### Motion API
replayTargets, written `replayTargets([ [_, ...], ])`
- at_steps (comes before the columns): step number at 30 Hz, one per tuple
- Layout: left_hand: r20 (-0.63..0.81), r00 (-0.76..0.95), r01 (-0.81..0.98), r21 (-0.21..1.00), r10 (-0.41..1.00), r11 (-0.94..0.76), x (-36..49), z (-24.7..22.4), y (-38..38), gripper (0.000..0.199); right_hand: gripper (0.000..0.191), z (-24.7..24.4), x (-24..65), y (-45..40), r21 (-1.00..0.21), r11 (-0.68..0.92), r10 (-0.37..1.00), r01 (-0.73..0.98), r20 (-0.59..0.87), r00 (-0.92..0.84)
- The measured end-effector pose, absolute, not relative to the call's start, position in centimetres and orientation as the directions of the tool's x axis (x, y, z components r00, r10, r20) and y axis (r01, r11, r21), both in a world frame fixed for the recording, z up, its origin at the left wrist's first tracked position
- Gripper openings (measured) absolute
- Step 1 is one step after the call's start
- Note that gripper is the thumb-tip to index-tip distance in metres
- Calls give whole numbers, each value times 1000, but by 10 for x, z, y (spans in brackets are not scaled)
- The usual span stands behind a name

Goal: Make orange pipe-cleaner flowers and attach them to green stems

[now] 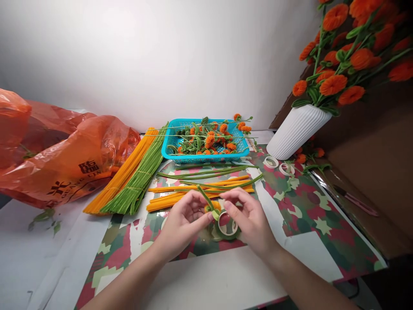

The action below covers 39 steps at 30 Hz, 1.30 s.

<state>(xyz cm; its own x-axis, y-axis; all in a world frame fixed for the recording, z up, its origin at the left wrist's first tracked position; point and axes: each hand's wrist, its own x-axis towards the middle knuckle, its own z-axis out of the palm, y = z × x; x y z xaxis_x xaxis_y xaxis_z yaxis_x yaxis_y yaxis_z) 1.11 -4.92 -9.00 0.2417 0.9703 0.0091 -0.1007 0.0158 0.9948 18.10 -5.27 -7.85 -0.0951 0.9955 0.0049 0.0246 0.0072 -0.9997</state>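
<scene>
Between the thumb and fingers of my left hand (190,211) is a small pipe-cleaner flower (211,207) in orange-yellow, with a green stem (204,193) pointing up to the left. A strip of light green tape (216,214) shows at its base, beside my left thumb. My right hand (243,211) is closed, thumb against curled fingers, just right of the flower. Below the fingertips is a roll of green tape (228,236) with a white core. Whether the right fingers pinch the tape's end or the roll itself is hidden.
Loose orange and green pipe cleaners (206,187) lie beyond my hands. Behind them stands a blue basket (206,160) of finished flowers. Pipe-cleaner bundles (135,185) and an orange plastic bag (74,159) are left. A white vase (293,133), tape rolls (271,162) and a knife (358,201) are right.
</scene>
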Motion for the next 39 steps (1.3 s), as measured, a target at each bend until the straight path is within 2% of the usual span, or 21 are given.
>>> replayTargets([
  [2, -92, 333, -175, 972, 938, 158, 11, -88, -49, 19, 20, -79, 182, -50, -998, 19, 987, 53, 10, -159],
  [5, -151, 394, -240, 935, 907, 260, 9, -87, -49, 20, 15, -82, 181, -47, -1000, -17, 969, 26, -22, -247],
  [10, -206, 409, -275, 901, 889, 335, 8, -86, -49, 25, 13, -86, 178, -50, -999, 36, 982, -22, 39, -183],
  [13, -124, 387, -347, 899, 914, 268, 9, -87, -49, 28, 10, -86, 176, -54, -986, 167, 983, 6, 166, -72],
  [15, -62, 344, -355, 915, 937, 191, 10, -88, -50, 24, 8, -86, 175, -55, -970, 242, 970, 36, 241, -42],
  [19, -69, 255, -280, 949, 964, 142, 10, -87, -50, 9, 7, -85, 176, -56, -953, 297, 951, 63, 289, -105],
  [24, -81, 223, -199, 972, 971, 127, 8, -85, -48, 15, 5, -85, 178, -56, -927, 350, 928, 137, 323, -186],
  [30, -40, 192, -94, 994, 981, 59, 10, -82, -50, 12, 8, -85, 175, -60, -778, 533, 845, 333, 475, -245],
  [34, -7, 184, -40, 999, 983, 14, 12, -80, -51, 9, 10, -84, 175, -62, -695, 574, 819, 433, 488, -303],
  [39, 43, 142, 16, 999, 989, -46, 10, -79, -50, 8, 13, -81, 177, -61, -757, 522, 852, 392, 438, -287],
])
